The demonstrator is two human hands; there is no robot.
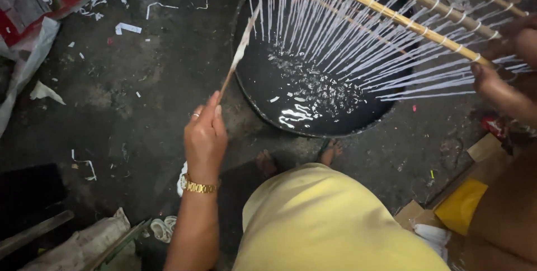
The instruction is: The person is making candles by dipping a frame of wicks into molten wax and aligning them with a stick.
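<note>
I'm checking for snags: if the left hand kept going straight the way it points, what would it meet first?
Probably the rim of the black pan: the left hand holds a stick aimed up-right at it, toward the hanging white strands. Depth is unclear.

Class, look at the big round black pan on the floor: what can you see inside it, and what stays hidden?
Inside the pan lies dark shiny liquid with pale flecks. White strands hanging from a wooden rod cover its far side, so that part cannot be seen.

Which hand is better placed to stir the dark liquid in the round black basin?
Left, probably: the left hand grips the thin wax-coated stick angled toward the basin, while the right hand holds the bamboo rod.
</note>
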